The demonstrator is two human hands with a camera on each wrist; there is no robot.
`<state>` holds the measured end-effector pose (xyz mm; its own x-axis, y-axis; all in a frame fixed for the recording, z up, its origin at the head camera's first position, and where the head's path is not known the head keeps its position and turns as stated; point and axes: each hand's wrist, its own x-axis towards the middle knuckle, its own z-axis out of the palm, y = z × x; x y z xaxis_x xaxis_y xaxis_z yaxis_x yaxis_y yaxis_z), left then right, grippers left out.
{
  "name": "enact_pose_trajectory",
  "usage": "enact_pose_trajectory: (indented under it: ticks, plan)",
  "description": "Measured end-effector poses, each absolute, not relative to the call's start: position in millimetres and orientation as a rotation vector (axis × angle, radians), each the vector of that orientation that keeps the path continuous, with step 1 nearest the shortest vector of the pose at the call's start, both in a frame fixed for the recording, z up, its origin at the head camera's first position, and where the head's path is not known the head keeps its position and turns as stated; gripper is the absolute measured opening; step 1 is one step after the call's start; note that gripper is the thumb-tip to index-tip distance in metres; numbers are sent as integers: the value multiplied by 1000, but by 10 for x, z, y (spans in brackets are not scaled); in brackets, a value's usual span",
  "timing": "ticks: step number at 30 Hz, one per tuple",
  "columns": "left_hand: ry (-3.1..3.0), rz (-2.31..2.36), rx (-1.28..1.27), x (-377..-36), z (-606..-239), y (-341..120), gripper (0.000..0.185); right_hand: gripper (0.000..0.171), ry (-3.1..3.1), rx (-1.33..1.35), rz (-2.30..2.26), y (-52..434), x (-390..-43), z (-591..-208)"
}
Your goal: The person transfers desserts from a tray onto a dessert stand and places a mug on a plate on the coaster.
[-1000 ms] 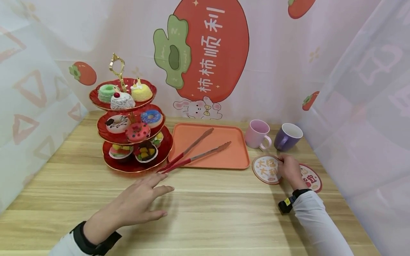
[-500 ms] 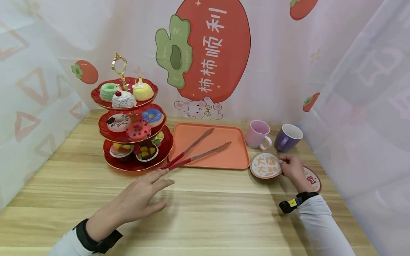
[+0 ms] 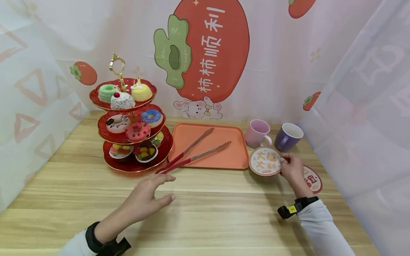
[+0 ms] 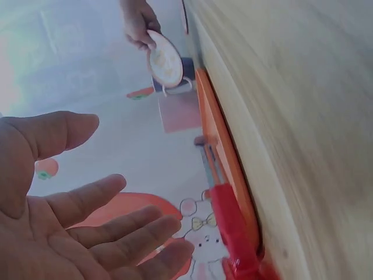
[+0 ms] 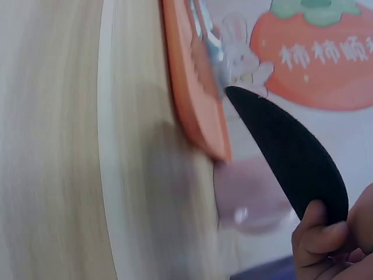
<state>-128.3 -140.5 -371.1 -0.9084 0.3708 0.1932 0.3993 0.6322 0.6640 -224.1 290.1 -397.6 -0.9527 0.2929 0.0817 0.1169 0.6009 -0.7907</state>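
My right hand (image 3: 293, 170) pinches a round white coaster (image 3: 265, 161) by its right edge. Orange characters cover its top, and its dark underside (image 5: 291, 151) shows in the right wrist view, raised off the table and tilted. The pink mug (image 3: 257, 133) stands just behind it. Beside my right hand a second, red-rimmed coaster (image 3: 312, 179) lies flat, partly covered by the hand. My left hand (image 3: 144, 199) hovers with fingers extended and holds nothing, close to the red handles of the tongs (image 3: 192, 158). In the left wrist view its palm faces the camera.
The tongs lie across an orange tray (image 3: 221, 161) at the back centre. To its left rises a three-tier red stand (image 3: 147, 167) bearing cakes and donuts. A purple mug (image 3: 288, 137) stands back right. Printed cloth (image 3: 275, 71) walls in the wooden table.
My right hand has lifted the orange-lettered coaster off the table and moved it slightly up toward the pink mug. My left hand has shifted a little, its thumb spreading further from its fingers.
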Motion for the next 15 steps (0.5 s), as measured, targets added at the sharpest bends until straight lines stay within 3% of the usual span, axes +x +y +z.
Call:
enact_pose_trajectory:
  ticks: [15]
  plan:
    - [-2808, -1706, -599, -1328, -3789, -1303, 51, 20, -2579, -151, 1746, 2215, -2060, -3956]
